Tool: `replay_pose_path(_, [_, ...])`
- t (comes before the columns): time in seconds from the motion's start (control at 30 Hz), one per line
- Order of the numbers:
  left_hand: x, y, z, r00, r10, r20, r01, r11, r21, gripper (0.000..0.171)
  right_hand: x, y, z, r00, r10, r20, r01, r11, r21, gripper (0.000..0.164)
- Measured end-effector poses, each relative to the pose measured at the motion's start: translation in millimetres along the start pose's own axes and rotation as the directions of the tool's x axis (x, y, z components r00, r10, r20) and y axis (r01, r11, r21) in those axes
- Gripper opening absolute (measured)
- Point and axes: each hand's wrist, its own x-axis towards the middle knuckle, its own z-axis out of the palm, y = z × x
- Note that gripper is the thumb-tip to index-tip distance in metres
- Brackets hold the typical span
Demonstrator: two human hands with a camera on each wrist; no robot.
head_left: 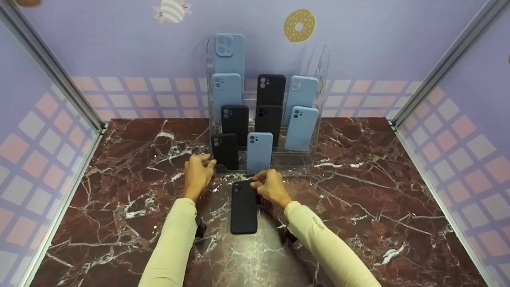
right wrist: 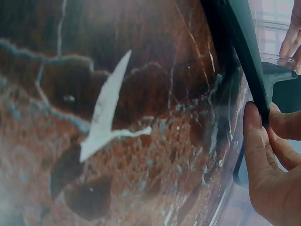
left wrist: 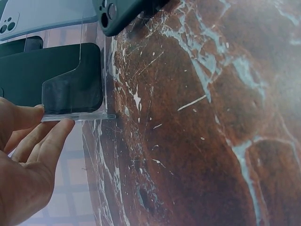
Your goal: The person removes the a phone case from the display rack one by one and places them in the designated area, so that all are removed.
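My right hand (head_left: pixel 273 186) pinches a black phone case (head_left: pixel 244 209) at its upper right corner, its camera cut-outs at the top left. In the right wrist view, the thumb and fingers (right wrist: pixel 254 146) grip the edge of that case (right wrist: pixel 242 42). My left hand (head_left: pixel 198 173) holds the lower left side edge of a clear stepped display stand (head_left: pixel 293 160), thumb and fingertips on either side of the plastic in the left wrist view. Beside it, a black case (head_left: pixel 225 153) stands in the front row, with a light blue case (head_left: pixel 259 153) to its right.
Further light blue and black cases stand on the higher steps, among them a tall blue one (head_left: pixel 235 52) at the back left. The stand sits on a dark red marbled table (head_left: pixel 358 223), against a purple back wall (head_left: pixel 255 16). Side walls (head_left: pixel 470 159) enclose the table.
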Motion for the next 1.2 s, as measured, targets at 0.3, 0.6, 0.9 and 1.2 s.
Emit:
replay_pose_path(0.3, [0.7,-1.2,1.2,1.0,0.009,0.002,-0.009,1.0,-0.004,0.032,-0.2,2.9,4.2,1.0,0.012,-0.004,-0.012,0.997,-0.077,0.009])
replay_pose_path(0.6, [2.3,-1.0,0.9,1.0,-0.011,0.008,0.01,1.0,0.019,0.033,-0.6,0.6,4.2,1.0,0.01,-0.003,-0.011,0.993,-0.113,0.01])
replay_pose_path(0.9, [0.4,-3.0,1.7,1.0,0.004,0.002,-0.004,1.0,0.016,0.033,-3.4,1.2,4.9,1.0,-0.001,-0.007,-0.001,0.988,-0.155,0.01])
replay_pose_path(1.2, [1.9,-4.0,2.1,1.0,0.007,0.005,-0.007,1.0,0.023,0.032,-2.5,1.2,-3.8,1.0,0.009,-0.004,-0.01,0.993,-0.121,0.011])
